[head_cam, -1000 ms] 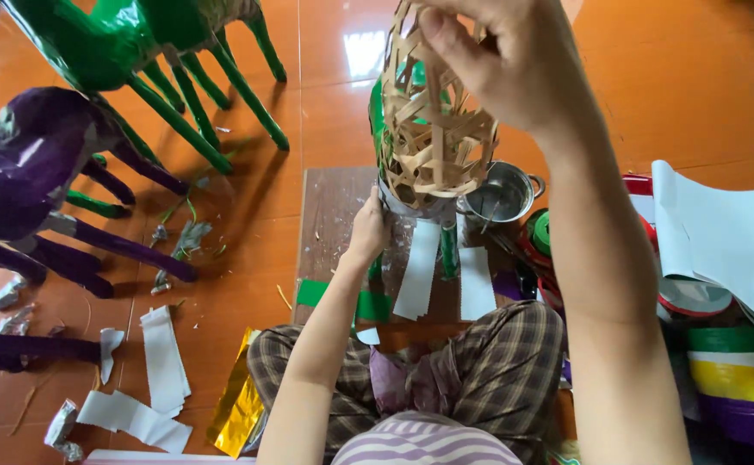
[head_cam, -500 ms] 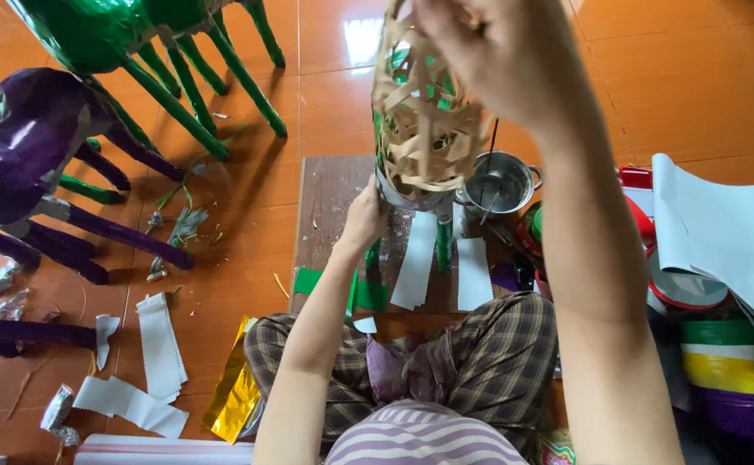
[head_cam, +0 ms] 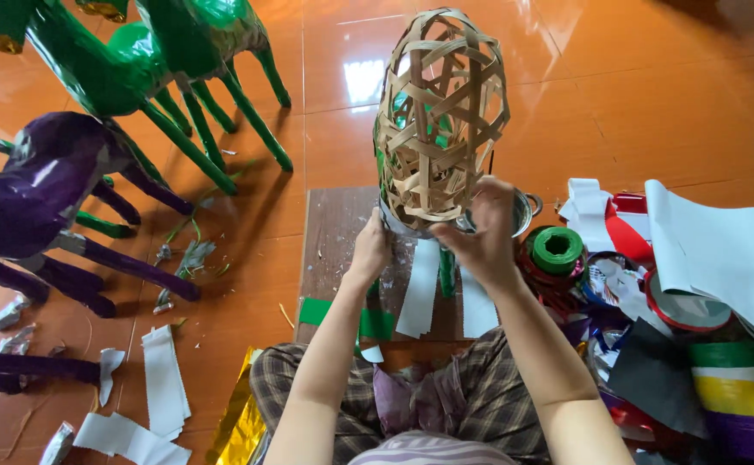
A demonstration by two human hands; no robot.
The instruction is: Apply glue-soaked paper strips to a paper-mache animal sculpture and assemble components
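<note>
A green tape roll (head_cam: 557,249) sits right of the board (head_cam: 329,250), beside a striped green, white, yellow and purple roll (head_cam: 734,387) and folded white paper sheets (head_cam: 713,254). I hold the woven bamboo frame (head_cam: 441,116) upright over the board. My left hand (head_cam: 370,250) grips its lower edge; my right hand (head_cam: 480,237) seems to pinch a white paper strip (head_cam: 420,288) against its base.

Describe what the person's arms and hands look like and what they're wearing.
Both arms are bare from above the elbow down, with no sleeves in view. The left hand and right hand wear no gloves; no rings, watch or bracelets show. Below the arms, the lap shows brown plaid trousers.
</note>
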